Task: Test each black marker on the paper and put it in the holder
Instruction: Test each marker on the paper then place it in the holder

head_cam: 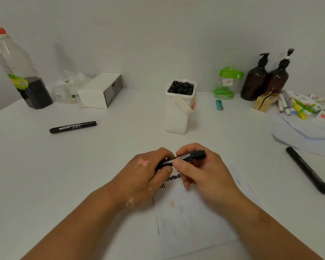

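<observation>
Item in hand: black marker (191,156), held level above the paper (191,222). The left hand (148,171) has its fingers curled round the marker's left end; the right hand (201,173) pinches the barrel between thumb and fingers. Whether the cap is on cannot be told. The paper lies flat on the white surface (83,166) at near centre and bears a black scribble (174,177) just below the hands. The holder (178,113), a white upright tub, stands beyond the hands at centre with stored markers (180,88) packed in it end-up. A second marker (73,127) lies loose at left, a third marker (308,170) loose at right. Along the back wall: a clear bottle (19,72) with dark liquid, a white box (100,91), a green container (227,83), a blue lighter (219,104) and two brown pump bottles (255,79).
</observation>
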Tool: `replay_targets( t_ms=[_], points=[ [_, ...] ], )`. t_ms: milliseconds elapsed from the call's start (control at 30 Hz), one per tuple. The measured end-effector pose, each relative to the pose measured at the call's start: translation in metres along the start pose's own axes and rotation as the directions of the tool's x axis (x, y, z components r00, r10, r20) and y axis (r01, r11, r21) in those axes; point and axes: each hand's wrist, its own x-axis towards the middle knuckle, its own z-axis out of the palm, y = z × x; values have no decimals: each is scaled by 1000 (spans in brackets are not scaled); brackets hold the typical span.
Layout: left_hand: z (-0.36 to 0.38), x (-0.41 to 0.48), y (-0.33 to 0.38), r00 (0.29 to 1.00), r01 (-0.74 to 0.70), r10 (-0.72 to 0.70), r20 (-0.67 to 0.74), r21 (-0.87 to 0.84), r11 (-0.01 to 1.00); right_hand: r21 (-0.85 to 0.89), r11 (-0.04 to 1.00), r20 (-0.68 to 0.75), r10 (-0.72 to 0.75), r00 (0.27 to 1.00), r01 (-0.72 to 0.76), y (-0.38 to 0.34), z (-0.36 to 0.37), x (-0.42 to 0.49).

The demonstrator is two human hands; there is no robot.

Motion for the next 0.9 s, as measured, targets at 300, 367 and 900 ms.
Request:
replay_targets(
  t_ms=[300, 367, 900],
  points=[
    [3, 0, -2, 998, -41, 41, 39, 15, 999, -35, 999, -4, -17, 1000, 17, 7, 0, 2],
    [3, 1, -2, 998, -48, 47, 39, 8, 999, -23, 999, 1, -22, 1000, 22, 7, -1, 2],
    [3, 1, 8, 999, -39, 39, 11, 30, 999, 101, 995, 54, -17, 998, 12, -2, -1, -2]
  ],
)
